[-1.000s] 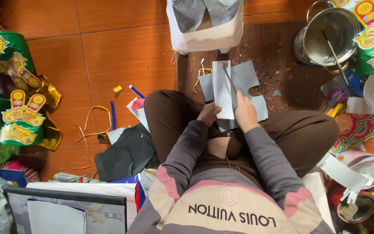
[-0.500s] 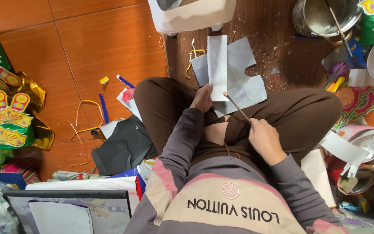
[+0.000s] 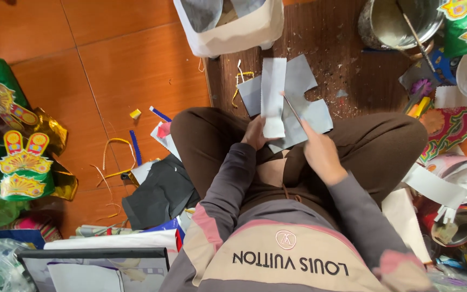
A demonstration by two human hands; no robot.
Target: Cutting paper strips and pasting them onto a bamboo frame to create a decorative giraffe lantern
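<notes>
Right hand [image 3: 322, 154] pinching thin stick [image 3: 293, 111], tip resting on grey paper [image 3: 304, 103]. Left hand [image 3: 256, 132] gripping folded strip [image 3: 273, 97] at lower end, fingers closed round it. Paper lying across lap, over knees, stepped outline already cut. Strip folded but looking not yet fixed; pasting seemingly unfinished. Metal pot [image 3: 401, 21] with stirrer standing well apart, upper right. White tub [image 3: 233, 27] beyond paper. Scraps littering wood board [image 3: 331, 54]; green-gold ornaments [image 3: 22, 162] sitting far left.
</notes>
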